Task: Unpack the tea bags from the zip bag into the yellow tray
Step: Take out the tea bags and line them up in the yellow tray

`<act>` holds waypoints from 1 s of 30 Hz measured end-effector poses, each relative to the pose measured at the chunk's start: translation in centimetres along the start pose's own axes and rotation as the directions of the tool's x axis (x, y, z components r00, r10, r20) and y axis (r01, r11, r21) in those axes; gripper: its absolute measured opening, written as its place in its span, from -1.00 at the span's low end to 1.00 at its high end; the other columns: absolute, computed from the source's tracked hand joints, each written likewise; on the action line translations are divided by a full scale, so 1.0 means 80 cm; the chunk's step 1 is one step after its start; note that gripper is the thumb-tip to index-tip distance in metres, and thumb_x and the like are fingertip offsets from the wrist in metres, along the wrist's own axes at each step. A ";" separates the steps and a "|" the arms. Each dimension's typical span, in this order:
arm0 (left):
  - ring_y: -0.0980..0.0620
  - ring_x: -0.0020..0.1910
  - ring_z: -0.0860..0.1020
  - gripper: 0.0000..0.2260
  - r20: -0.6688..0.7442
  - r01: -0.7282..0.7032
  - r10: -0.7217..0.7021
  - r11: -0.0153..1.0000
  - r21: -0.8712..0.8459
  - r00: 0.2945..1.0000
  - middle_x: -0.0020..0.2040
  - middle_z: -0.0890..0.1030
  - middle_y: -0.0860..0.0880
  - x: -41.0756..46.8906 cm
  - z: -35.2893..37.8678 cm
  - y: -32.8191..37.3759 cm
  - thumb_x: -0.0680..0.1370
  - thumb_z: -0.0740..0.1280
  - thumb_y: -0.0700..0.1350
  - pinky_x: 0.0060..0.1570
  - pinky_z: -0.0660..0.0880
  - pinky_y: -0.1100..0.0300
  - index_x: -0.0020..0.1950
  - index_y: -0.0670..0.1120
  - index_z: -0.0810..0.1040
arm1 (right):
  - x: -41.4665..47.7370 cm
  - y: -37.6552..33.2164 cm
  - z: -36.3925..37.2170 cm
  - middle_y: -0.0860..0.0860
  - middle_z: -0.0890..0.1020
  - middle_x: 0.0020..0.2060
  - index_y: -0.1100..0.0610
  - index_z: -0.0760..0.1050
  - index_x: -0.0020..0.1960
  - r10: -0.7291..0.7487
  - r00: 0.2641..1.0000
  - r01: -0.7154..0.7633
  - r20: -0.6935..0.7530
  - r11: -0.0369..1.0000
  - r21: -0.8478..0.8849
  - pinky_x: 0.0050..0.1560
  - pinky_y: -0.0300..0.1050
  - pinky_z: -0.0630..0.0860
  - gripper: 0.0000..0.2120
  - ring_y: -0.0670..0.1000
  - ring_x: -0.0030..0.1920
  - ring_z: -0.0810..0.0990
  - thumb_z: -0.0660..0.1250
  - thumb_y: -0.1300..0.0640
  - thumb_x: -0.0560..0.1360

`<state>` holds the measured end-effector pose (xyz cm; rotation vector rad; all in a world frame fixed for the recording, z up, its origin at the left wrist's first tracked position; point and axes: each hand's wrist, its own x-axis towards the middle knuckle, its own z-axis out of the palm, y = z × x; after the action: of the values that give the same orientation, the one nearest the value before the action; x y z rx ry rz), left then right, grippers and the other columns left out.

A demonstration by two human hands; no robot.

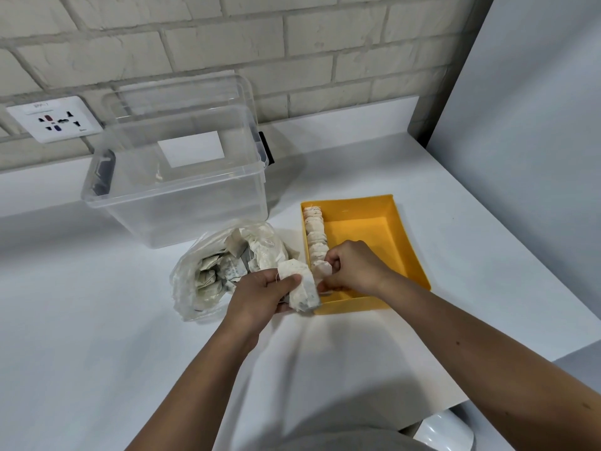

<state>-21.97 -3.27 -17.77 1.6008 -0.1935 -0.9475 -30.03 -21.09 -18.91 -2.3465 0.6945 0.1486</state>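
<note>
The yellow tray lies on the white table right of centre. A row of tea bags stands along its left wall. My right hand pinches one tea bag at the near end of that row, inside the tray. My left hand grips a small stack of tea bags just outside the tray's near left corner. The clear zip bag lies open to the left of the tray, with several tea bags inside it.
A large clear plastic box with a clear lid leaning behind it stands at the back left by the brick wall. A wall socket is at the far left. The table edge runs diagonally on the right; a white rounded object shows bottom right.
</note>
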 end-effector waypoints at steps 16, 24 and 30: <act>0.12 -0.31 0.68 -0.90 -0.024 -0.043 0.041 0.992 -0.121 0.999 -0.20 0.74 -0.06 -0.003 -0.003 0.020 0.54 0.42 -0.19 -0.38 0.54 0.35 0.03 -0.15 0.69 | -0.033 -0.034 -0.010 -0.20 0.59 -0.40 0.04 0.62 -0.23 -0.027 0.956 0.143 -0.293 0.914 0.381 -0.31 -0.42 0.36 -0.80 -0.23 -0.37 0.48 0.51 -0.08 0.38; 0.14 -0.38 0.65 -0.89 -0.005 -0.038 0.038 0.989 -0.145 0.999 -0.27 0.72 -0.02 -0.005 -0.006 0.025 0.57 0.39 -0.14 -0.37 0.57 0.34 -0.03 -0.16 0.68 | -0.038 -0.035 -0.005 -0.04 0.60 -0.46 0.13 0.62 -0.24 0.046 0.988 0.054 -0.150 0.795 0.604 -0.39 -0.17 0.50 -0.84 -0.05 -0.45 0.53 0.58 0.11 0.33; 0.02 -0.20 0.71 -0.89 0.018 -0.012 0.016 0.979 -0.203 1.000 -0.11 0.74 -0.12 -0.004 -0.007 0.022 0.55 0.41 -0.16 -0.25 0.63 0.30 -0.02 -0.18 0.69 | -0.042 -0.035 -0.009 0.09 0.64 -0.43 0.27 0.60 -0.14 0.101 0.983 0.041 -0.150 0.684 0.728 -0.43 -0.20 0.54 -0.85 0.00 -0.48 0.58 0.50 0.20 0.41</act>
<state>-21.13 -3.15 -16.08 1.4009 -0.1173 -0.9417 -31.51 -18.29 -15.80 -1.5704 0.7096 -0.2932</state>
